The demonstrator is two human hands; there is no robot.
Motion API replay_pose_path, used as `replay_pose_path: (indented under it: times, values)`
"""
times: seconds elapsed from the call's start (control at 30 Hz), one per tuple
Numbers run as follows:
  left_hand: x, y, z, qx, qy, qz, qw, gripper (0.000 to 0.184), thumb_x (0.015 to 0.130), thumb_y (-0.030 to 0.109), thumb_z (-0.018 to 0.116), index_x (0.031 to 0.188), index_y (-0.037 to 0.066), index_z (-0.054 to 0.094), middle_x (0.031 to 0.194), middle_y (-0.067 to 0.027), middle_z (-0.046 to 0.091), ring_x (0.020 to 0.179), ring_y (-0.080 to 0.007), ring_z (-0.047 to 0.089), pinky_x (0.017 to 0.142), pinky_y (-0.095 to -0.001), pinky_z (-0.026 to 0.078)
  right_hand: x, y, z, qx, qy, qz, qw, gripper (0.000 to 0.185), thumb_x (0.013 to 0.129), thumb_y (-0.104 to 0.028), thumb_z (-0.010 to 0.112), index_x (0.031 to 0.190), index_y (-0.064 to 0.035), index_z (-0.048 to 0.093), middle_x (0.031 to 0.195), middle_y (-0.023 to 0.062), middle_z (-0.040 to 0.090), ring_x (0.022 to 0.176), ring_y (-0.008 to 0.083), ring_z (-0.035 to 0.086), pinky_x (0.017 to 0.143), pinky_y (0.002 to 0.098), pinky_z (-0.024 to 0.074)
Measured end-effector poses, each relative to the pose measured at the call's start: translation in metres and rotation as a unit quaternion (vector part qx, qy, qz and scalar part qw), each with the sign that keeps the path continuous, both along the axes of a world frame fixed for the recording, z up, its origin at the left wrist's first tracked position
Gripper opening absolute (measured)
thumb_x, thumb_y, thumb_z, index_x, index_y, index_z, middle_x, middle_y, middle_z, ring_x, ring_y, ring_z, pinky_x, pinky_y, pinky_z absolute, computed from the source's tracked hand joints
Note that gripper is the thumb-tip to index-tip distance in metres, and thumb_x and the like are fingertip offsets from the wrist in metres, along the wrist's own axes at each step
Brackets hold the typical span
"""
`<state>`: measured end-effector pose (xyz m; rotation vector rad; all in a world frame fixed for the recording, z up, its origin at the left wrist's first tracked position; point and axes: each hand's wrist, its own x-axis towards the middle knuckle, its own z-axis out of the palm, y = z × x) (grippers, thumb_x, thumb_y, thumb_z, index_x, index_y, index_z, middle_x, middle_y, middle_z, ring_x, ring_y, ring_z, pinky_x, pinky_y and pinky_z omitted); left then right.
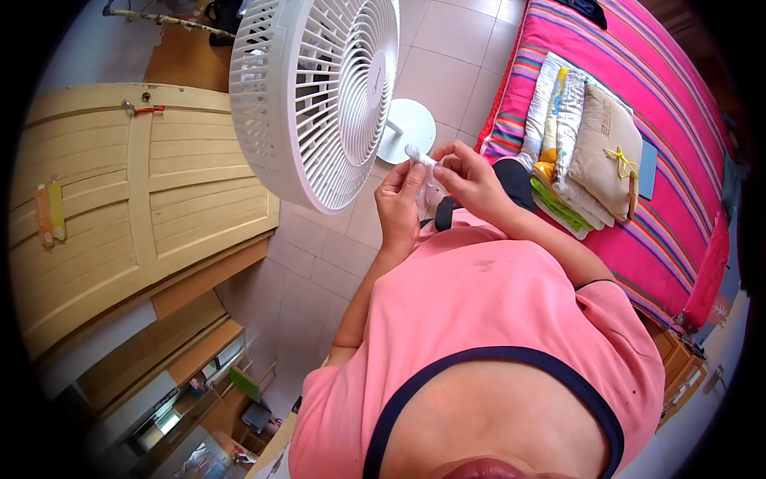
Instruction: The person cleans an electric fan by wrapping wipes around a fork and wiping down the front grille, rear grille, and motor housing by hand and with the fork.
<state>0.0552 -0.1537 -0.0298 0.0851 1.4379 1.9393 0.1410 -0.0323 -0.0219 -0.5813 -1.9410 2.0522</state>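
In front of my chest, my left hand (399,201) pinches a small white, soft-looking rolled piece (416,154) between thumb and fingers. My right hand (472,177) has its thumb and bent fingers closed on the right side of the same piece. Its rounded end sticks up above the fingertips, and a pale part hangs below between the hands. Exactly what it is I cannot make out. Just beyond my hands stands a white fan (343,96) on a round white base (411,132).
To the right, a bed with a pink striped cover (670,88) bears folded cloths (562,120) and a beige cushion (602,152) with a yellow bow. A cream wooden door (191,176) is at the left. Light floor tiles (447,36) run between them.
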Motion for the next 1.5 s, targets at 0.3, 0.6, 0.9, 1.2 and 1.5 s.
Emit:
replay_pose_path:
  times: [0.3, 0.6, 0.9, 1.2, 1.5]
  values:
    - [0.004, 0.010, 0.015, -0.008, 0.024, -0.042, 0.999, 0.022, 0.088, 0.007, 0.063, 0.106, 0.003, 0.051, 0.095, -0.0024, 0.059, 0.082, -0.0076, 0.055, 0.070, -0.0241, 0.046, 0.001, 0.023, -0.002, -0.534, -0.029, 0.043, 0.844, 0.009, 0.094, -0.019, 0.054, 0.096, -0.0106, 0.052, 0.062, -0.0072, 0.037, 0.044, 0.0017, 0.024, 0.038, 0.0181, 0.0161]
    - [0.006, 0.008, 0.000, -0.158, 0.520, -0.036, 0.838, 0.018, 0.078, -0.007, 0.065, 0.092, 0.002, 0.060, 0.095, -0.0073, 0.052, 0.083, -0.0169, 0.055, 0.065, -0.0260, 0.047, -0.005, 0.014, 0.006, -0.476, -0.077, 0.000, 0.876, 0.024, 0.089, -0.033, 0.064, 0.089, -0.0115, 0.052, 0.061, -0.0075, 0.039, 0.044, 0.0010, 0.026, 0.039, 0.0190, 0.0165]
    - [-0.006, -0.006, -0.003, -0.096, 0.377, -0.076, 0.918, 0.014, 0.081, 0.005, 0.068, 0.093, 0.002, 0.061, 0.101, -0.0084, 0.056, 0.084, -0.0153, 0.056, 0.071, -0.0264, 0.046, -0.005, 0.014, 0.001, -0.319, -0.100, -0.007, 0.942, 0.017, 0.094, -0.024, 0.058, 0.088, -0.0080, 0.055, 0.058, -0.0053, 0.042, 0.044, 0.0021, 0.030, 0.040, 0.0198, 0.0208]
    - [-0.008, 0.000, 0.000, -0.027, 0.121, 0.004, 0.992, 0.024, 0.089, 0.005, 0.062, 0.110, -0.001, 0.053, 0.100, -0.0056, 0.059, 0.085, -0.0104, 0.058, 0.079, -0.0238, 0.048, -0.004, 0.014, 0.006, -0.331, -0.104, -0.002, 0.938, 0.018, 0.096, -0.024, 0.054, 0.092, -0.0068, 0.056, 0.059, -0.0044, 0.044, 0.044, 0.0027, 0.031, 0.039, 0.0195, 0.0217]
    - [-0.009, 0.003, 0.002, 0.004, 0.053, -0.026, 0.998, 0.020, 0.085, -0.004, 0.059, 0.105, -0.001, 0.059, 0.092, -0.0042, 0.062, 0.083, -0.0095, 0.059, 0.077, -0.0229, 0.048, 0.003, 0.028, -0.005, -0.429, -0.041, -0.035, 0.902, 0.017, 0.096, -0.021, 0.053, 0.102, -0.0055, 0.054, 0.061, -0.0037, 0.043, 0.043, 0.0024, 0.027, 0.039, 0.0200, 0.0201]
